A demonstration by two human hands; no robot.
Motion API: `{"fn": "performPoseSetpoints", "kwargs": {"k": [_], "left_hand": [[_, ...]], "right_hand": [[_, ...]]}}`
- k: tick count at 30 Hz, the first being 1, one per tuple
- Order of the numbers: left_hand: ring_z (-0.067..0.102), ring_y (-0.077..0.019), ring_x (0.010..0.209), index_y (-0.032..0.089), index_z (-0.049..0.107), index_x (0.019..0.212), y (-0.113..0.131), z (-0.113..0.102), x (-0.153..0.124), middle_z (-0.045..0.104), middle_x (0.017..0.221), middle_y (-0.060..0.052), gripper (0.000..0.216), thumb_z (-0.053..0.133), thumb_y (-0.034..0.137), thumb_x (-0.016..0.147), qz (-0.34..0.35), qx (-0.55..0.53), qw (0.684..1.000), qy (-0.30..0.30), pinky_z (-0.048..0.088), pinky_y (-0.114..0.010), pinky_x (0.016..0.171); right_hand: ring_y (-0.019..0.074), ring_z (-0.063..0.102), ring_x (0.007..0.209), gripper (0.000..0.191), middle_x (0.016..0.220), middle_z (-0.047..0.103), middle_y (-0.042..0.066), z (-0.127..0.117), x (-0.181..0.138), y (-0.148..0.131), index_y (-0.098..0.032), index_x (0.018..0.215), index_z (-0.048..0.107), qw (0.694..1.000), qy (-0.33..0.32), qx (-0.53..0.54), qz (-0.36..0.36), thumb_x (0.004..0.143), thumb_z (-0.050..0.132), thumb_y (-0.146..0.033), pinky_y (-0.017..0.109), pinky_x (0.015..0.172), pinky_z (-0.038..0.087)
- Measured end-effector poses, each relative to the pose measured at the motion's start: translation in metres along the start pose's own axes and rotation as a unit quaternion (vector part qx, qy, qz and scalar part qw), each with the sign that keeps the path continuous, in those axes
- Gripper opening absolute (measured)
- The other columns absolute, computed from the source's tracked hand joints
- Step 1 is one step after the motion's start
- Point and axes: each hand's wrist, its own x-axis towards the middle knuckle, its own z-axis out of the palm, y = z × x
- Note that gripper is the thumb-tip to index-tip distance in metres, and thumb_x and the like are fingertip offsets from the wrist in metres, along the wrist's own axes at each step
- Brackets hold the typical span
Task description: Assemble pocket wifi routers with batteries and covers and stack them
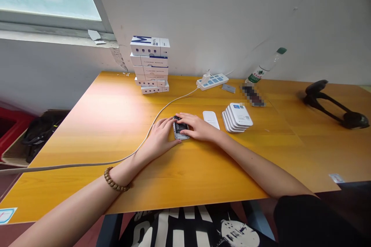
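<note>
On the wooden table, a small opened electronic device (180, 127) lies between my two hands, its black battery marked "3000" facing up. My left hand (159, 138) grips its left side, the fingertips at the far left corner and the thumb along the near edge. From the right, my right hand (199, 127) holds it, with fingers over the far edge and thumb on the near right part. These fingers hide some of the device. Just right of my right hand sits a flat white cover (211, 118). Beside that is a stack of white rounded devices (238, 117).
A tall stack of white boxes (150, 70) stands by the wall. A white cable (166, 105) runs past my left hand to a power strip (213, 81). Further right are a grey card (228, 88), a bottle (265, 67), a pixelated dark object (254, 96) and a black stand (333, 104).
</note>
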Motion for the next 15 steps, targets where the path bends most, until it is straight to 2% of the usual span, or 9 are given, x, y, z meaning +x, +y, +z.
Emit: {"fn": "performPoseSetpoints", "kwargs": {"k": [2,4,6,7,10,15], "left_hand": [[0.051,-0.0371,0.148,0.027,0.046,0.157,0.0,0.001,-0.001,0.054,0.162,-0.013,0.077,0.081,0.043,0.09,0.003,0.021,1.0,-0.006,0.045,-0.059,0.123],[0.049,-0.0385,0.148,0.027,0.043,0.16,0.002,0.001,-0.003,0.052,0.165,-0.014,0.078,0.078,0.046,0.093,0.002,0.045,0.999,-0.015,0.044,-0.059,0.122],[0.047,-0.0408,0.149,0.028,0.041,0.163,0.004,0.0,-0.003,0.05,0.166,-0.013,0.078,0.075,0.048,0.095,0.005,0.07,0.997,-0.03,0.044,-0.06,0.121],[0.046,-0.0419,0.149,0.029,0.04,0.164,0.006,0.0,-0.004,0.049,0.167,-0.013,0.078,0.073,0.049,0.097,0.008,0.081,0.996,-0.039,0.043,-0.06,0.12],[0.044,-0.0438,0.15,0.03,0.036,0.166,0.01,-0.002,-0.004,0.048,0.168,-0.014,0.077,0.068,0.052,0.1,0.017,0.1,0.993,-0.059,0.042,-0.061,0.118],[0.046,-0.0438,0.147,0.027,0.035,0.166,0.014,0.0,-0.004,0.048,0.168,-0.016,0.076,0.065,0.054,0.102,0.02,0.098,0.993,-0.06,0.038,-0.061,0.119]], "right_hand": [[0.0353,0.025,0.166,0.062,0.177,0.031,0.016,0.006,-0.009,-0.001,-0.023,0.161,0.049,0.999,-0.032,-0.019,0.004,0.103,0.066,-0.039,0.062,0.129,0.032],[0.0358,0.013,0.168,0.085,0.18,0.017,0.015,0.013,-0.019,-0.005,-0.023,0.173,0.026,0.997,-0.053,-0.052,0.003,0.103,0.066,-0.051,0.064,0.131,0.027],[0.0367,0.008,0.169,0.097,0.181,0.01,0.016,0.018,-0.028,-0.01,-0.022,0.175,0.01,0.995,-0.055,-0.088,0.006,0.103,0.064,-0.056,0.063,0.132,0.024],[0.0373,0.008,0.168,0.097,0.181,0.009,0.017,0.02,-0.032,-0.012,-0.02,0.175,0.007,0.993,-0.052,-0.103,0.01,0.104,0.062,-0.056,0.063,0.132,0.024],[0.0395,0.014,0.167,0.09,0.179,0.014,0.019,0.023,-0.037,-0.016,-0.017,0.175,0.011,0.991,-0.039,-0.13,0.015,0.107,0.058,-0.052,0.063,0.131,0.029],[0.0377,0.03,0.163,0.073,0.173,0.033,0.022,0.018,-0.036,-0.015,-0.014,0.17,0.031,0.99,-0.003,-0.142,-0.019,0.107,0.061,-0.034,0.06,0.126,0.038]]}}
